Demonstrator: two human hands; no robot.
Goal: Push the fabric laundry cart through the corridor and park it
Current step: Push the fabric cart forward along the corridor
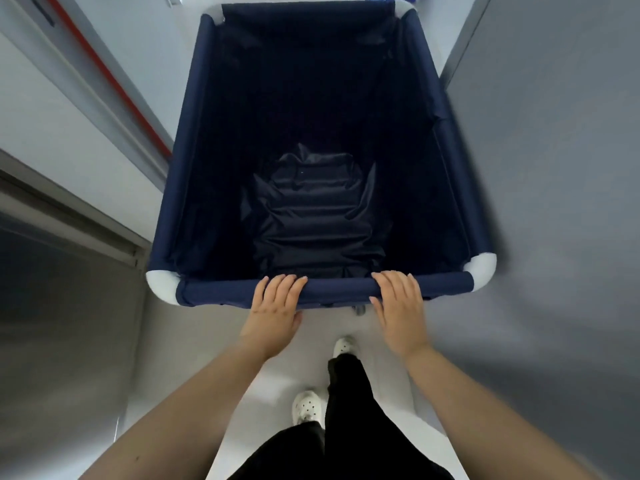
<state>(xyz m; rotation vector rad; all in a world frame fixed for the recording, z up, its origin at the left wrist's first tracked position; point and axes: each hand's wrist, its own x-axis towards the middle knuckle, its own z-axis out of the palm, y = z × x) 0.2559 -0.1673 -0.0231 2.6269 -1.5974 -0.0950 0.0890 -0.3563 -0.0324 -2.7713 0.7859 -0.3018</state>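
Head camera looks steeply down into cart (194,161).

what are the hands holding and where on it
Both the left hand and right hand grip the fabric laundry cart by its near top rail, fingers over it.

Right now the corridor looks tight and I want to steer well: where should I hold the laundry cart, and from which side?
Take the laundry cart by its near rail, from behind, fingers over the top. It is a round bar between the white corners; walls flank the long sides. The left hand and right hand hold it so.
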